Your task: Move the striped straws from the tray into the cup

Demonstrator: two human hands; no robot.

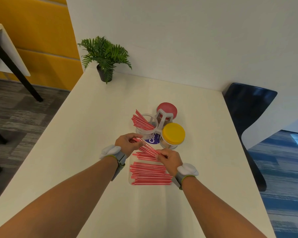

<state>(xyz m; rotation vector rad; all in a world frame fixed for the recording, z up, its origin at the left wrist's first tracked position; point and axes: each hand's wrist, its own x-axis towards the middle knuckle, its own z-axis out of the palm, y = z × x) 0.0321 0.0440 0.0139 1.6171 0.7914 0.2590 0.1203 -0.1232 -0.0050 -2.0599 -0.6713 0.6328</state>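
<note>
Straws (150, 174) lie heaped flat in the tray (130, 176); more lean in the clear cup (147, 127) just behind it. Between the two, the left hand (128, 143) and right hand (169, 159) each pinch one end of a small bundle (147, 148), fingers closed round it, slanting above the tray.
</note>
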